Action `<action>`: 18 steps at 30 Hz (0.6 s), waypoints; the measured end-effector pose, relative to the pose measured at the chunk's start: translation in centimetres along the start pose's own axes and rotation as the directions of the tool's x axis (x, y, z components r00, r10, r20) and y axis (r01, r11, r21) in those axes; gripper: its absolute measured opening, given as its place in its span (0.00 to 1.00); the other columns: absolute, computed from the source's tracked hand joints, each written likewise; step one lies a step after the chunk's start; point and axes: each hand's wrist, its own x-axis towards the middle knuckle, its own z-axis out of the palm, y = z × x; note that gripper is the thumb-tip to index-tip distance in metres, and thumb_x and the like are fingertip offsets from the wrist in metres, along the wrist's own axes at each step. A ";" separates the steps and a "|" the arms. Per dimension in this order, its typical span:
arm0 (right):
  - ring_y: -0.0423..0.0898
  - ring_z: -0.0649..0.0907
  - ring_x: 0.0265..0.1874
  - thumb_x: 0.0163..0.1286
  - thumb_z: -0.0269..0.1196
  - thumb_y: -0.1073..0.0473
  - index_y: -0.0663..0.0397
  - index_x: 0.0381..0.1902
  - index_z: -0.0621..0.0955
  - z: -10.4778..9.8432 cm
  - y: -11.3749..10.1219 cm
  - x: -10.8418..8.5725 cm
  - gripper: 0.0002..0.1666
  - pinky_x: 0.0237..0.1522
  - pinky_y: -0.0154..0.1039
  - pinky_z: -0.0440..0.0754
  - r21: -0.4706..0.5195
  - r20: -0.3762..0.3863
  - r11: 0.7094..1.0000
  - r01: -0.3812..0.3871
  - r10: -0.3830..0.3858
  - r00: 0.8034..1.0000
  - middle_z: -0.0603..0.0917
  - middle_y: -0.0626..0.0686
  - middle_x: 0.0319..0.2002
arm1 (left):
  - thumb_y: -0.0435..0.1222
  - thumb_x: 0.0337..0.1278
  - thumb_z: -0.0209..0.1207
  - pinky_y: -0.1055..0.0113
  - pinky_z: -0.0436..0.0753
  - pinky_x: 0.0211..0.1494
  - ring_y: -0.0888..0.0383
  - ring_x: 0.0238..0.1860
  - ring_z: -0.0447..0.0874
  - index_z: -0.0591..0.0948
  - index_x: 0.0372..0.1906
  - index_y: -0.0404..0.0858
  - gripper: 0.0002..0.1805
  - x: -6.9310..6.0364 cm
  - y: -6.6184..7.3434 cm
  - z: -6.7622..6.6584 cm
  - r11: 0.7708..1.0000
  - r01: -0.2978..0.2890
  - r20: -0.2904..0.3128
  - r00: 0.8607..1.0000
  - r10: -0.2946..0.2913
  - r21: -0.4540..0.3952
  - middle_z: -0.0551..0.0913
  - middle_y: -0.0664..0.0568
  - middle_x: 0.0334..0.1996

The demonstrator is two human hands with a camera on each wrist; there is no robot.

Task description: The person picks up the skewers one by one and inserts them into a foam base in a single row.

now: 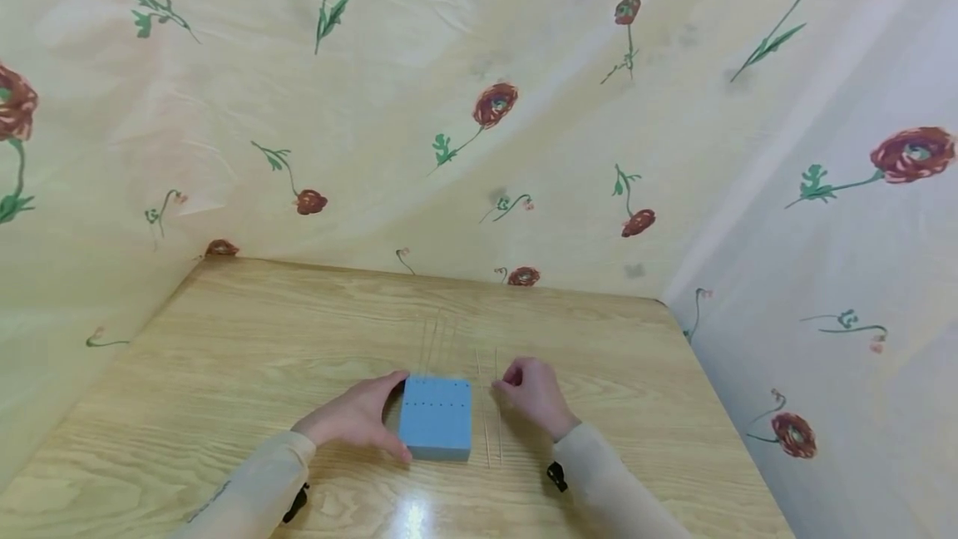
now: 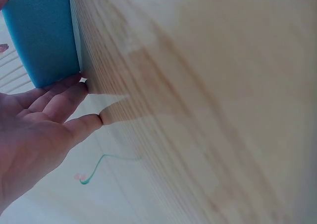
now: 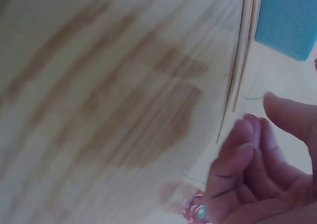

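A blue foam block (image 1: pixel 436 427) with rows of small holes sits on the table. My left hand (image 1: pixel 359 414) holds it at its left side, the thumb by the near corner and the fingers by the far one. Several thin wooden sticks (image 1: pixel 433 343) rise from the block's back row, too faint to count. Right of the block lie two long thin wooden sticks (image 1: pixel 483 418). My right hand (image 1: pixel 535 393) is beside the outer one, its fingers bent. In the right wrist view a gap separates thumb (image 3: pixel 287 115) and fingers, with nothing visible between them.
The wood-grain table (image 1: pixel 299 314) meets flower-patterned sheeting (image 1: pixel 374 148) at its back and sides. Black straps (image 1: pixel 557 477) are on both wrists, below the pale sleeves. Light glares on the table near the front.
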 end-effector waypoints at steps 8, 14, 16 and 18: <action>0.43 0.73 0.18 0.60 0.70 0.52 0.53 0.20 0.78 0.0 0.0 -0.3 0.16 0.21 0.36 0.71 -0.074 0.122 0.987 -0.141 0.150 0.981 0.76 0.48 0.18 | 0.57 0.29 0.76 0.42 0.63 0.63 0.40 0.67 0.57 0.54 0.74 0.33 0.66 0.1 -0.3 0.0 1.000 -0.015 -0.006 1.000 0.015 0.011 0.59 0.39 0.69; 0.42 0.72 0.16 0.57 0.72 0.51 0.53 0.16 0.78 0.0 0.1 -0.2 0.18 0.19 0.34 0.69 -0.137 0.177 0.982 -0.134 0.157 0.972 0.75 0.47 0.15 | 0.58 0.29 0.76 0.42 0.63 0.62 0.40 0.67 0.57 0.54 0.74 0.33 0.66 0.1 -0.4 0.0 1.000 -0.015 -0.002 1.000 0.015 0.007 0.59 0.39 0.69; 0.41 0.72 0.15 0.55 0.72 0.51 0.53 0.16 0.78 0.0 0.0 -0.2 0.18 0.18 0.34 0.68 -0.149 0.191 0.980 -0.135 0.163 0.968 0.75 0.47 0.15 | 0.57 0.29 0.76 0.42 0.63 0.62 0.39 0.67 0.57 0.54 0.74 0.34 0.66 0.1 -0.3 0.0 1.000 -0.015 -0.001 1.000 0.015 0.004 0.59 0.39 0.69; 0.41 0.71 0.15 0.55 0.73 0.52 0.53 0.16 0.78 0.1 0.0 -0.2 0.18 0.18 0.34 0.67 -0.154 0.201 0.978 -0.141 0.171 0.965 0.75 0.47 0.15 | 0.57 0.29 0.76 0.42 0.63 0.62 0.39 0.67 0.57 0.54 0.74 0.34 0.66 0.1 -0.3 0.0 1.000 -0.016 0.001 1.000 0.016 0.001 0.59 0.39 0.69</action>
